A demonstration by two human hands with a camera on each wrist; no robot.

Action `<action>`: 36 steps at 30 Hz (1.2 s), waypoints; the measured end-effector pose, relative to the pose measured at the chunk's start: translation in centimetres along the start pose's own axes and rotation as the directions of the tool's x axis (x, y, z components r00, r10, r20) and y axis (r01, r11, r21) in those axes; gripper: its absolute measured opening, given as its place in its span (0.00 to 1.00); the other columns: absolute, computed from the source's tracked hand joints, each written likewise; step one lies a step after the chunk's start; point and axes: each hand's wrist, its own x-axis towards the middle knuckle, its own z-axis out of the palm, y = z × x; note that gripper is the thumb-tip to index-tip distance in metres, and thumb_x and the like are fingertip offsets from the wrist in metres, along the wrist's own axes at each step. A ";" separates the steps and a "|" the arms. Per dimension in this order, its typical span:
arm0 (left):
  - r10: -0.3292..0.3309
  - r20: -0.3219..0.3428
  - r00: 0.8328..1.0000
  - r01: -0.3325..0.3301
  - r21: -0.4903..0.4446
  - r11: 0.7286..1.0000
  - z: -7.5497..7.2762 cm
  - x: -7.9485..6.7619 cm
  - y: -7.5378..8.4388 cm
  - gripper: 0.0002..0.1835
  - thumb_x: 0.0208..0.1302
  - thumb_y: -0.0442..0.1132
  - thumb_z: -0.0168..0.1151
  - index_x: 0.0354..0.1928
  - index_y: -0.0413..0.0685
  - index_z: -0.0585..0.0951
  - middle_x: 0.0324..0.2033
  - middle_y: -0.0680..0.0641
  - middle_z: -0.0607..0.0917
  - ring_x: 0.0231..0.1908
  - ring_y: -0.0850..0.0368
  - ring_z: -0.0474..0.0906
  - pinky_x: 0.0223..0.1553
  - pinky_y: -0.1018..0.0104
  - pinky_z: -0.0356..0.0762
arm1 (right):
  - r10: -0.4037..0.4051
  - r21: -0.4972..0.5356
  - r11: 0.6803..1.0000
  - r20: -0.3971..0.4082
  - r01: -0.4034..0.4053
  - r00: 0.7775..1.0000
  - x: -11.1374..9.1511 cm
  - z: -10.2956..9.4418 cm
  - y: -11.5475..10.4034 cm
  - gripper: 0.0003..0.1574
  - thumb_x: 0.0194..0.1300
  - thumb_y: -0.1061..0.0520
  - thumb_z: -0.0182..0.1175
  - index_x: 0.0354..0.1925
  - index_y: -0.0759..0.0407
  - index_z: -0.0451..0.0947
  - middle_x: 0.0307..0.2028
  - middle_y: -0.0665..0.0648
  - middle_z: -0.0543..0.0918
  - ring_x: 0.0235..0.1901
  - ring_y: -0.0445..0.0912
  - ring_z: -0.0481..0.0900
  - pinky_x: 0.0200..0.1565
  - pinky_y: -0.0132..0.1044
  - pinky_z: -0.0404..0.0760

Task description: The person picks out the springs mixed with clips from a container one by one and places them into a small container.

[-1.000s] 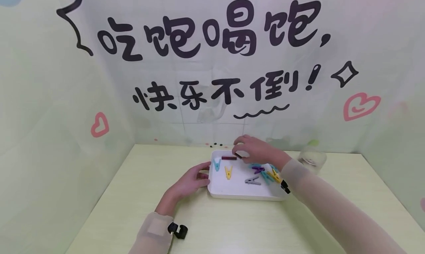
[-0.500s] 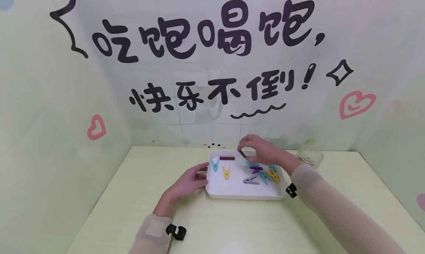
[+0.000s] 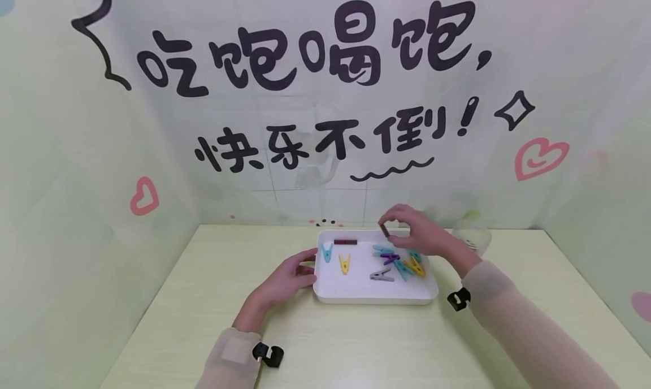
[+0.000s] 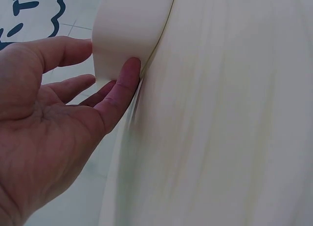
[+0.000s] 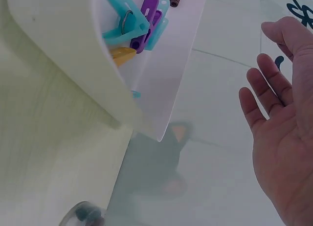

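In the head view, my right hand (image 3: 417, 230) pinches a small dark coil spring (image 3: 385, 231) between thumb and finger, above the tray's back edge. In the right wrist view the same hand (image 5: 288, 108) shows its palm, the spring out of sight. A white tray (image 3: 335, 290) holds another, dark red spring (image 3: 346, 242) near its back rim. Inside lie a blue clothespin (image 3: 326, 253), a yellow clothespin (image 3: 344, 264), a grey clothespin (image 3: 382, 275) and a purple clothespin (image 3: 390, 258). Beside the tray's left wall, my left hand (image 3: 282, 279) touches it with relaxed fingers.
A clear jar (image 3: 475, 233) with contents hard to make out stands behind and right of the tray. The pale table (image 3: 213, 287) extends around it. A printed cloth wall (image 3: 239, 202) rises behind and on both sides.
My right hand has moved right and slightly up, carrying the spring away from the red one in the tray. The left hand stays at the tray's side. The head view has shifted slightly.
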 end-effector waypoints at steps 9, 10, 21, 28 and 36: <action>-0.006 -0.018 1.000 0.006 0.014 1.000 0.0 0.0 0.1 0.35 0.74 0.29 0.63 0.80 0.41 0.66 0.71 0.40 0.75 0.61 0.45 0.78 0.63 0.49 0.80 | -0.008 0.027 1.000 -0.127 0.012 0.992 -2.5 -1.5 0.7 0.24 0.66 0.65 0.72 0.58 0.53 0.84 0.57 0.53 0.83 0.58 0.54 0.78 0.60 0.62 0.79; -0.006 -0.019 1.000 0.006 0.015 1.000 0.0 0.0 0.1 0.35 0.74 0.29 0.63 0.80 0.41 0.66 0.71 0.40 0.75 0.61 0.45 0.79 0.63 0.49 0.80 | -0.004 0.031 0.999 -0.137 0.008 0.991 -2.8 -1.6 0.8 0.24 0.66 0.65 0.72 0.58 0.52 0.83 0.57 0.53 0.83 0.58 0.53 0.78 0.60 0.62 0.79; -0.005 -0.013 1.000 0.005 0.005 1.000 -0.1 0.1 0.2 0.35 0.73 0.28 0.63 0.80 0.41 0.66 0.71 0.40 0.75 0.60 0.45 0.79 0.63 0.49 0.79 | -0.017 -0.034 0.999 -0.274 0.008 0.962 -5.8 -3.0 2.1 0.24 0.64 0.67 0.73 0.58 0.57 0.83 0.56 0.54 0.83 0.57 0.47 0.76 0.58 0.26 0.74; -0.007 -0.008 1.000 0.007 0.004 1.000 -0.1 0.1 0.0 0.36 0.73 0.29 0.64 0.80 0.41 0.66 0.71 0.40 0.75 0.60 0.45 0.79 0.63 0.49 0.79 | 0.008 -0.042 0.999 -0.340 -0.023 0.940 -7.9 -3.8 3.2 0.24 0.65 0.67 0.72 0.58 0.56 0.83 0.57 0.55 0.82 0.57 0.49 0.76 0.56 0.23 0.71; -0.006 -0.003 1.000 0.006 0.002 1.000 0.0 0.1 -0.2 0.36 0.73 0.29 0.64 0.80 0.41 0.66 0.71 0.40 0.75 0.60 0.44 0.79 0.63 0.49 0.79 | 0.050 -0.049 0.996 -0.401 -0.076 0.915 -10.1 -4.7 4.4 0.25 0.63 0.69 0.72 0.58 0.58 0.83 0.58 0.57 0.81 0.59 0.45 0.72 0.55 0.24 0.69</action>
